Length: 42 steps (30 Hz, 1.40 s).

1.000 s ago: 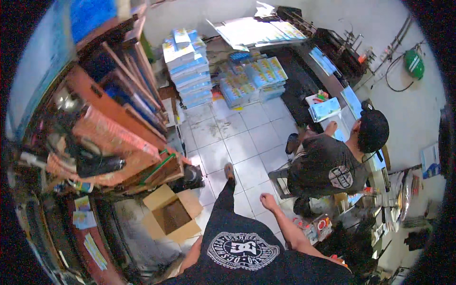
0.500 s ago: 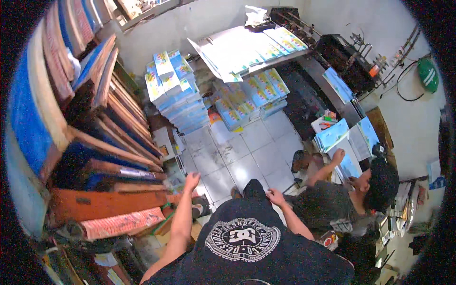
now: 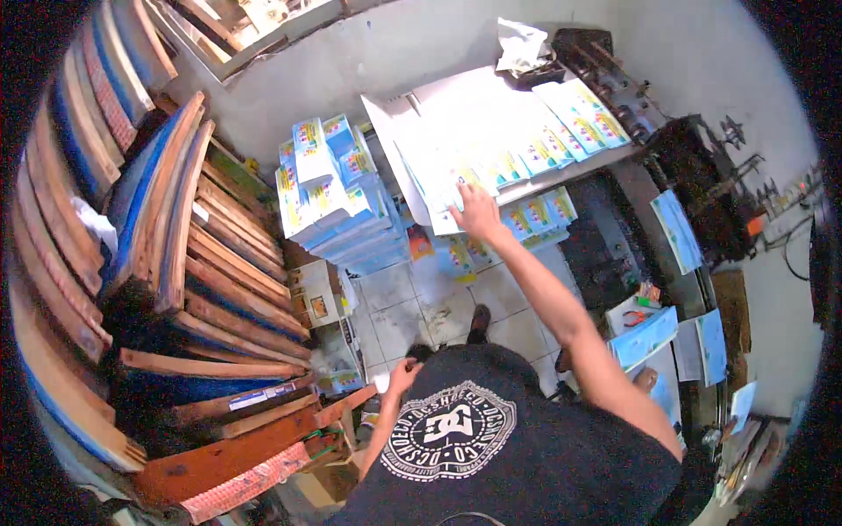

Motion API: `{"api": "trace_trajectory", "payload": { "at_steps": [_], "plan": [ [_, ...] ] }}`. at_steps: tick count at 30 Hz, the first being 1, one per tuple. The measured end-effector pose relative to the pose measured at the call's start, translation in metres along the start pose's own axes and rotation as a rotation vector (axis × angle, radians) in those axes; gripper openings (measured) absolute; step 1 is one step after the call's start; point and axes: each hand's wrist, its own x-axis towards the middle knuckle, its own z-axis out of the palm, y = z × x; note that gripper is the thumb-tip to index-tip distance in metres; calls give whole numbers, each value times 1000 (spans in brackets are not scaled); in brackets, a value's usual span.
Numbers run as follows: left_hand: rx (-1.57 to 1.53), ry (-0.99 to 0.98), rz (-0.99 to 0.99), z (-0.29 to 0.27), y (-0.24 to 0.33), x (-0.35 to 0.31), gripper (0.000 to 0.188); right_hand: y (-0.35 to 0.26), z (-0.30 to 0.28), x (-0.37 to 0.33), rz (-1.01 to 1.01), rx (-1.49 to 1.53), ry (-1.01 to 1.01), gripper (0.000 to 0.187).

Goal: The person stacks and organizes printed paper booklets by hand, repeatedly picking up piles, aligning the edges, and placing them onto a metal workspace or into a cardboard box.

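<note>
Now right hand (image 3: 474, 210) on printed sheets (image 3: 456, 167), table (image 3: 421, 96)

Large white printed sheets (image 3: 443, 149) with rows of colourful labels lie flat, overlapping, on the table (image 3: 561, 167).

The right hand (image 3: 474, 210), which hung low beside the person's body half a second ago, has stretched out onto the printed sheets (image 3: 456, 175) at the table's (image 3: 412, 105) edge. The left hand (image 3: 402, 377) has pulled back from the wooden frames (image 3: 219, 263) to the person's chest.
</note>
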Motion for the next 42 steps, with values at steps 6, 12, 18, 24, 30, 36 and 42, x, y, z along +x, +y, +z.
{"api": "trace_trajectory", "payload": {
  "at_steps": [6,12,18,24,30,36,42],
  "plan": [
    [-637,541,-59,-55,86,38,34,25,49,135,140,-450,-80,86],
    [-756,596,365,-186,343,108,40,39,74,174,40,-458,-172,75],
    [-964,20,27,-193,438,317,64,37,67,218,-52,-236,-312,65],
    [-287,475,-150,-157,463,441,50,53,56,240,-51,-57,-212,63],
    [-285,273,-347,-183,483,460,76,25,42,249,163,-209,-424,86],
    [66,96,-5,-192,496,435,91,9,49,248,179,-313,-456,101],
    [-175,389,122,-169,466,436,80,57,28,261,159,-47,-324,52]
  ]
}}
